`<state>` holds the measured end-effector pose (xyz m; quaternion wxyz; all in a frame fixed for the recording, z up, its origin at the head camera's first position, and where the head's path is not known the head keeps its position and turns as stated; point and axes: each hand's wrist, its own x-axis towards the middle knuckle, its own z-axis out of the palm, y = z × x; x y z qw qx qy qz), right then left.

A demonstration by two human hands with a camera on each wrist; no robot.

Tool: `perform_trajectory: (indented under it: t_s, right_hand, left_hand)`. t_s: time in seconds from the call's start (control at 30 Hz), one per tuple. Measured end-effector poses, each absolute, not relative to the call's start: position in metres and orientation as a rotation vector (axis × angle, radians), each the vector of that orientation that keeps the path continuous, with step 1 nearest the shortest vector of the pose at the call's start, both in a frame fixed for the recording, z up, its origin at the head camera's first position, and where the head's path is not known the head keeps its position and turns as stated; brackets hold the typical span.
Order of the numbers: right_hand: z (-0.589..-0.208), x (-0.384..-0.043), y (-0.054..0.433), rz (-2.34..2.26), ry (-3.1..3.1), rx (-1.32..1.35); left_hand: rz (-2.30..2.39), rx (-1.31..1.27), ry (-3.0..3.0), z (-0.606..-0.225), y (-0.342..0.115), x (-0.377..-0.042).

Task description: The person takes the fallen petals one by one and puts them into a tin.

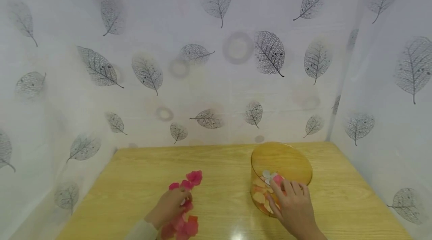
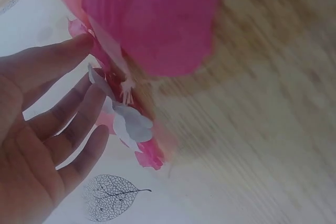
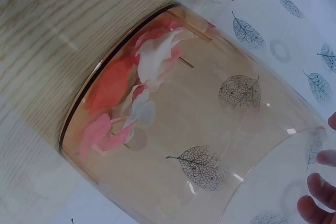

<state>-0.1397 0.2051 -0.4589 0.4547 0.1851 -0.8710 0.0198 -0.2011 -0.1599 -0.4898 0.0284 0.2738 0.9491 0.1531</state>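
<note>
My left hand (image 1: 172, 204) is at a row of pink artificial flowers (image 1: 191, 227) lying on the wooden table. In the left wrist view its thumb and fingers reach in beside a white flower (image 2: 137, 124) and a large pink petal (image 2: 152, 19); its fingertips are right at them. A see-through amber container (image 1: 281, 163) stands to the right. Within it lie white, pink and orange flowers (image 3: 111, 85), gathered at its base. My right hand (image 1: 293, 204) hovers at the container's near side with fingers spread. The right wrist view shows those fingertips (image 3: 315, 208) near the rim, holding nothing.
The light wooden table (image 1: 141, 172) meets white sheeting (image 1: 209, 90) printed with grey skeleton leaves, which rises behind it and on both sides. Bare wood (image 1: 222, 195) separates the flower row from the container.
</note>
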Motion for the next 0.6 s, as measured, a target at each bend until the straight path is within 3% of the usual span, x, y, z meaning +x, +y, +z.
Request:
perform_trajectory:
  t_s: [0.6]
  right_hand:
    - [-0.4569, -0.1397, 0.2048, 0.058, -2.127, 0.474]
  left_hand:
    - [0.389, 1.024, 3.147, -0.4973, -0.1669, -0.2063]
